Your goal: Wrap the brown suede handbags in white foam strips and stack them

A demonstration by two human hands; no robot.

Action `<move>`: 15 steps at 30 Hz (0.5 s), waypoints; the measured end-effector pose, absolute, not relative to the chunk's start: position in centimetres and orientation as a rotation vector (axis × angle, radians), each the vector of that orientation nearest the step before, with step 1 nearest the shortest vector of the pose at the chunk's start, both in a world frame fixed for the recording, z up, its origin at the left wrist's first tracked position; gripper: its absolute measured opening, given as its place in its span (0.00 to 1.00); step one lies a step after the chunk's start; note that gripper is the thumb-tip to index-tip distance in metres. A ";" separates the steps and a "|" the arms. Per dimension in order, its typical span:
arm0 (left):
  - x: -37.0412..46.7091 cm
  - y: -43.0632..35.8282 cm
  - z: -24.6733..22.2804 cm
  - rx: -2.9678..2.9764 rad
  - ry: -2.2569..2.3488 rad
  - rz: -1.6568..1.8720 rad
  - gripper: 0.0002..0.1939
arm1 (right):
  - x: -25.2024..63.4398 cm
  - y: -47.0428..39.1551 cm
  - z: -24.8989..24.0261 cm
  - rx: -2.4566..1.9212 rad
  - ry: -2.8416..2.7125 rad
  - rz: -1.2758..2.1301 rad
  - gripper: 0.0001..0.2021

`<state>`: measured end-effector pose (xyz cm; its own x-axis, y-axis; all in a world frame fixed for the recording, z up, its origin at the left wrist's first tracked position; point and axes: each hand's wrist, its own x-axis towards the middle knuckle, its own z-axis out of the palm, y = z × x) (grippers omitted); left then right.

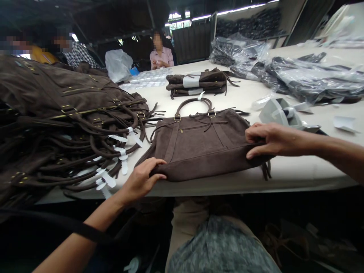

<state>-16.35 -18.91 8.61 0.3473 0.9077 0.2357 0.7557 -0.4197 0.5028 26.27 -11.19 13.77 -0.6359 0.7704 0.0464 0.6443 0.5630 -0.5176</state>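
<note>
A dark brown handbag (196, 140) lies on its side on the table, its base toward me and its looped handle (193, 101) pointing away. A white tag strip hangs on the handle. At the bag's near left corner, my left hand (145, 176) grips the base edge between thumb and fingers. My right hand (270, 140) pinches the base at the right corner, fingers curled on top and thumb below. Thin brown cords are tied across the bag's upper side.
A tall pile of similar brown bags (71, 98) fills the left. Folded brown bags with white bands (196, 81) lie beyond. A grey tape dispenser (281, 113) stands at right, near plastic-wrapped bags (315, 77). A person (161, 55) sits across the table (241, 98); others are at far left.
</note>
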 end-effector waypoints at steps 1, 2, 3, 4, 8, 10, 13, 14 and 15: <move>-16.3 -18.2 10.6 2.220 1.501 0.714 0.17 | 26.4 -10.5 15.1 -1.207 -2.485 0.763 0.26; -16.2 -17.3 12.4 2.121 1.533 0.724 0.17 | 26.4 -9.9 16.1 -1.234 -2.439 0.837 0.25; -16.1 -16.4 13.9 2.013 1.566 0.727 0.18 | 26.4 -9.2 16.8 -1.252 -2.403 0.888 0.25; -16.1 -15.3 15.0 1.907 1.588 0.712 0.20 | 26.4 -8.6 17.2 -1.259 -2.384 0.905 0.24; -15.2 -11.0 14.3 1.782 1.609 0.525 0.20 | 25.6 -6.5 15.1 -1.251 -2.492 0.654 0.19; -14.4 -9.6 12.1 1.989 1.737 0.452 0.17 | 25.0 -6.1 12.6 -1.293 -2.556 0.440 0.15; -13.7 -9.4 9.2 2.462 1.934 0.417 0.16 | 24.5 -6.5 8.9 -1.278 -2.582 0.098 0.09; -13.7 -9.8 8.6 2.606 1.924 0.434 0.16 | 24.6 -6.9 8.0 -1.228 -2.591 -0.012 0.09; -13.8 -10.3 8.3 2.721 1.880 0.477 0.17 | 24.7 -7.3 7.2 -1.165 -2.599 -0.117 0.10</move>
<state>-13.84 -10.33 8.28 0.3329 0.8789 0.3416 0.9355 -0.3534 -0.0025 24.75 -7.27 7.18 -0.6312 0.7176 0.2944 0.7411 0.6699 -0.0441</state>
